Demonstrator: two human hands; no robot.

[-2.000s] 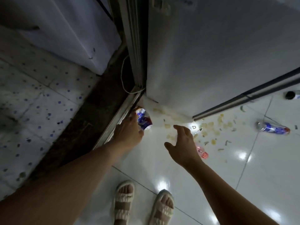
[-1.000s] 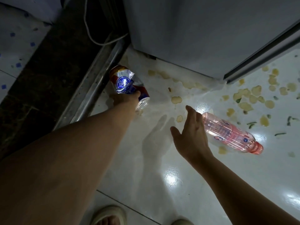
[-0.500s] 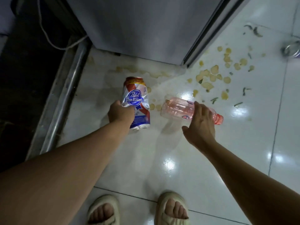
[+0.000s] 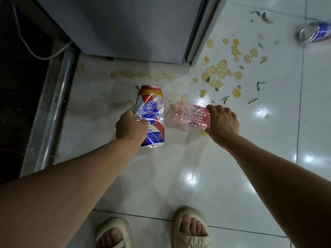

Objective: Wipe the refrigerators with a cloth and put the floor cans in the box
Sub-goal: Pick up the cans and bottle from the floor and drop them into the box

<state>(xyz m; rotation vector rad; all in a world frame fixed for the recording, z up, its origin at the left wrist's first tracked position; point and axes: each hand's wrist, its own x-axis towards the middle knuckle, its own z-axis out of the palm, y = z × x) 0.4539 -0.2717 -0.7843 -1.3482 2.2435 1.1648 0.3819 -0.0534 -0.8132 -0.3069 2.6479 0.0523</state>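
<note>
While the refrigerator (image 4: 125,27) stood at the top of the view, its lower corner met a wet, glossy tiled floor (image 4: 206,185) scattered with pale chips (image 4: 222,72) and green scraps. That floor was probably the biggest risk — a person in open sandals (image 4: 189,231) could slip on the spill when rising with both hands full.

The left hand (image 4: 129,127) was wrapped around a dented beer can (image 4: 151,113), which it held above the tiles. The dents suggested thin walls; a harder squeeze could crush it more, and any liquid left inside might drip out.

The right hand (image 4: 223,120) gripped a pink plastic bottle (image 4: 186,117) near its cap end, so the long body hung out sideways, almost touching the can. Held so far from its middle, the bottle could swing or slide out of the fingers.

A second can (image 4: 315,33) lay well apart at the upper right edge, blurred — easy to forget. No box was visible, so the carrying path could not be judged.
</note>
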